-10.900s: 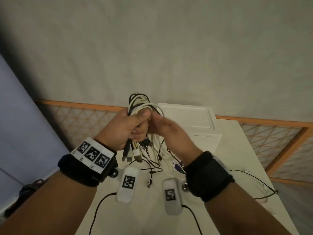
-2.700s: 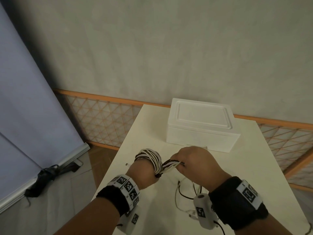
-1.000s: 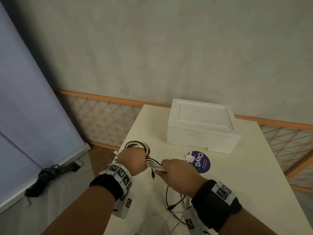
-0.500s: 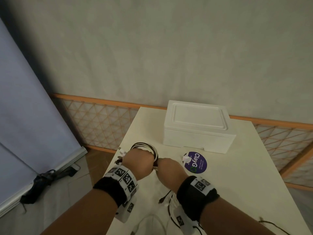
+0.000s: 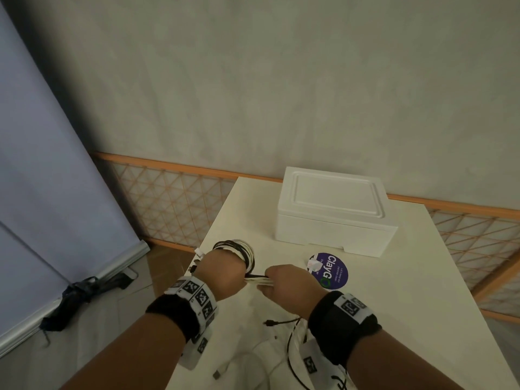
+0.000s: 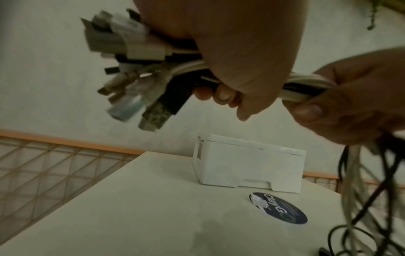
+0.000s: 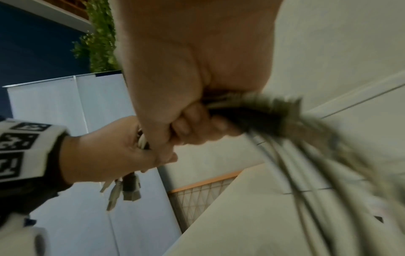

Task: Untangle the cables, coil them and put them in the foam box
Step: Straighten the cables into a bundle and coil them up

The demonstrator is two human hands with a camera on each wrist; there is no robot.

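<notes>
The left hand has its fingers curled tight round the bundle of cables, with the turns already made looped over the top of that hand as a coil. A cluster of plugs, white, grey and black, sticks out past those fingers on the side away from the other hand. Just beside it, nearly knuckle to knuckle, the right hand grips the same bundle, fingers closed round it, and a short stretch of cable runs taut between the two fists.

Below the right fingers the unwound tails hang down and trail onto the worktop towards the person, black and white strands crossing one another. Beyond both hands sits the foam box with its lid on, and between it and the right hand lies a round purple sticker.

What worries me is those tails. They look tangled down there, so as I judge it another wrap could drag a knot up into the coil, or catch a plug on the worktop edge. The turns sit loose over the left hand too, and could slide off if that grip eases. And with both hands full, the closed lid will want a free hand.
</notes>
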